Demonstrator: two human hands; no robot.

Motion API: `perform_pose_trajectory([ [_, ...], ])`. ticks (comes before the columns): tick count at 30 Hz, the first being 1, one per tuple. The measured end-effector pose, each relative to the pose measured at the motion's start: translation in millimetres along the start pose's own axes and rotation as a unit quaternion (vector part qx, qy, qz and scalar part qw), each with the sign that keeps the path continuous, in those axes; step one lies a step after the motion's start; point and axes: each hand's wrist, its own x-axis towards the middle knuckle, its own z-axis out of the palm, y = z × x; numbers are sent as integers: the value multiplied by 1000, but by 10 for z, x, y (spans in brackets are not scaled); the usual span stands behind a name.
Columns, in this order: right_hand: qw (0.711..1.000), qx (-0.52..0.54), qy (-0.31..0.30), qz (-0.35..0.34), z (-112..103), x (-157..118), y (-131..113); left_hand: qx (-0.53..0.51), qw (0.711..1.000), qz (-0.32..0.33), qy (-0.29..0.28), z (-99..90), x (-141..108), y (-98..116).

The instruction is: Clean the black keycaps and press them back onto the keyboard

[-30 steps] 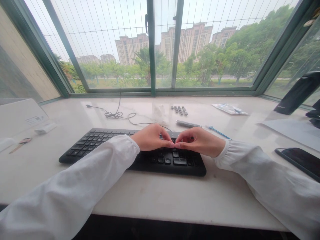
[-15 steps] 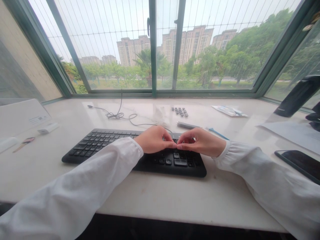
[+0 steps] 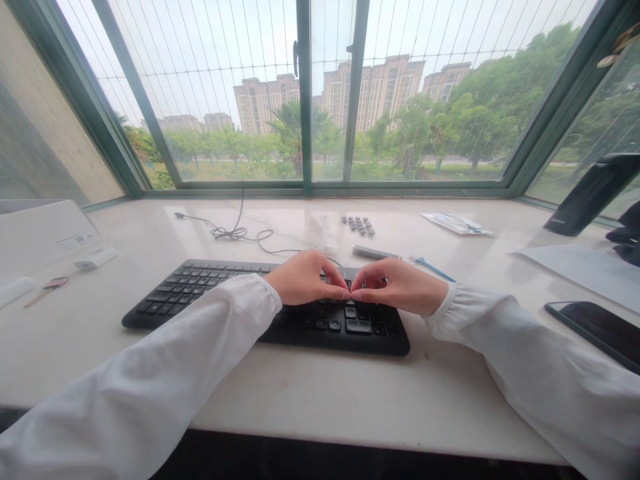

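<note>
A black keyboard [image 3: 195,287] lies flat on the white sill in front of me. Over the number pad at its right end, my left hand [image 3: 311,277] and my right hand [image 3: 395,285] meet fingertip to fingertip. Both are pinched, thumb against forefinger, low over the keys. Whatever sits between the fingertips is too small and hidden to name. Just below them show a few number-pad keys, among them a wide key [image 3: 359,327]. Some spots in that area look bare of caps. Behind the keyboard, loose keycaps [image 3: 361,227] lie in short rows.
A grey pen-like tool [image 3: 376,253] and a thin blue stick [image 3: 434,269] lie behind my right hand. Further back are a cable [image 3: 230,233] and a clear packet [image 3: 457,224]. A phone [image 3: 600,327] and paper [image 3: 575,270] lie right; a white box [image 3: 50,227] stands left.
The view has shifted slightly. Both hands stay pinched together over the number pad, with hardly any movement against the keyboard.
</note>
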Motion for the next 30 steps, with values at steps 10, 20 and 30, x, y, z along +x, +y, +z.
perform_pose_trajectory([
  [10,998,46,-8,51,45,18,-51,-7,996,-80,-26,-35,-5,59],
  [20,995,67,-3,80,76,61,-28,0,995,-92,-32,-37,4,79],
  [30,995,44,8,83,98,38,-67,11,996,-87,-27,-24,20,76],
])
